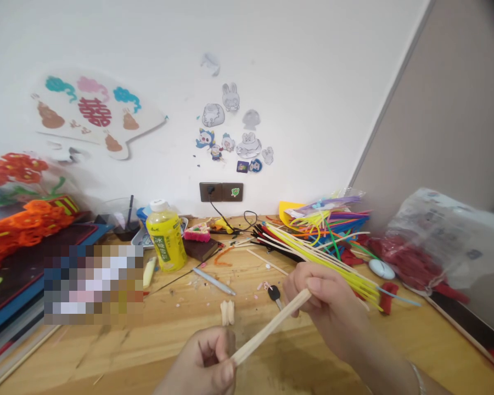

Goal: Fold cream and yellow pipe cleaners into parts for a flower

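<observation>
Between my two hands stretches a narrow, flat bundle of cream pipe cleaners (271, 327), slanting up to the right above the table. My left hand (209, 359), low in the middle, pinches its near end between thumb and fingers. The far end is gripped by my right hand (325, 302), thumb on top and fingers curled. Just beyond my left hand, a short folded cream piece (227, 312) lies on the wooden table (140, 351). A black-headed key (274, 294) rests beside my right hand's fingers.
A heap of coloured pipe cleaners (333, 247) spreads behind my right hand. A yellow drink bottle (164, 236) stands back left, near a pen (214, 281). Orange fuzzy flowers (28, 230) fill the left side. A plastic bag (444, 241) with red material sits right.
</observation>
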A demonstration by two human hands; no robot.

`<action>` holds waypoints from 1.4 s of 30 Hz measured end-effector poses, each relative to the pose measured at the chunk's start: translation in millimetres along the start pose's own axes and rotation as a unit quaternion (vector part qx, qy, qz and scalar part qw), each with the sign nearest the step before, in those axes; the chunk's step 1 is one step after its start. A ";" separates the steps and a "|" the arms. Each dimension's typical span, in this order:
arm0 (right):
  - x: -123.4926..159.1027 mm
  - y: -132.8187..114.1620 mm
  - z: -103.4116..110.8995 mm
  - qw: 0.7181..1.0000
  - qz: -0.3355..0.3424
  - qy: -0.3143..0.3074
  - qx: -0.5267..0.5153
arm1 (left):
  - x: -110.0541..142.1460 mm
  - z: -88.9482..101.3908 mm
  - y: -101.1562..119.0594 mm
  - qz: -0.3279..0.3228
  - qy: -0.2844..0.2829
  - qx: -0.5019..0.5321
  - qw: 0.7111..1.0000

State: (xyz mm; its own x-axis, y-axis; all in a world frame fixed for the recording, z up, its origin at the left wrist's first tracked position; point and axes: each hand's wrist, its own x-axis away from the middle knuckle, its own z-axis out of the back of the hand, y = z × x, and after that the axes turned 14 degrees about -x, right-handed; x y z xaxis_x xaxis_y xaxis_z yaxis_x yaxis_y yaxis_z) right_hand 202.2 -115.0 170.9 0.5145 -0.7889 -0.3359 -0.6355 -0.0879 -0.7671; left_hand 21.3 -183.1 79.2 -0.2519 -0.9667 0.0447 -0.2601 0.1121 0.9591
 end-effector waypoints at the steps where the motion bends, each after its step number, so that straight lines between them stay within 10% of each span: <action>1: -0.2 -0.2 -0.1 1.000 0.000 0.000 -0.002 | 0.1 -0.6 0.3 -0.002 0.000 0.007 1.000; 42: -15.1 10.4 21.0 0.978 0.066 -0.017 0.197 | -6.9 1.3 3.4 0.026 0.065 0.075 0.995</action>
State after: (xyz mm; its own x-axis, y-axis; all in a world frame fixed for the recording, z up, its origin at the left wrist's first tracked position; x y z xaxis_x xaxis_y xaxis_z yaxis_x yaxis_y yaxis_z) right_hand 199.9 -91.3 156.5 0.4654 -0.7567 -0.4592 -0.4300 0.2602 -0.8645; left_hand 20.9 -175.7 81.7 -0.1488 -0.9792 0.1379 -0.3877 0.1860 0.9028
